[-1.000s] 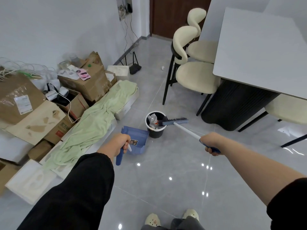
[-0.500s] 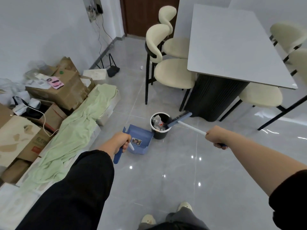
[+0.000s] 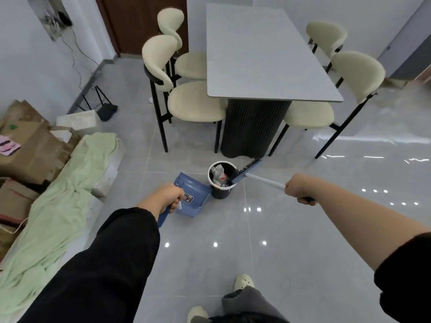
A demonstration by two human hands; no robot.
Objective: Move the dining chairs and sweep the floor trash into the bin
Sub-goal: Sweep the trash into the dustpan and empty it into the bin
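Clasps the stiff, seemingly light plastic dustpan (image 3: 192,194) by its handle in the left grip (image 3: 163,199), beside the bin (image 3: 220,194) on the floor (image 3: 233,259); clenches the broom (image 3: 265,181) by its pole in the right grip (image 3: 300,188). Farther, at the bench (image 3: 268,54) edges: dining chairs (image 3: 193,101), likely light, best taken by backrests.

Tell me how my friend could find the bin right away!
Find the big grey dining table. On the floor just in front of its dark ribbed base stands a small round bin. It is black with a white rim, holds a plastic bottle, and sits beside the blue dustpan, with the broom head at its rim.
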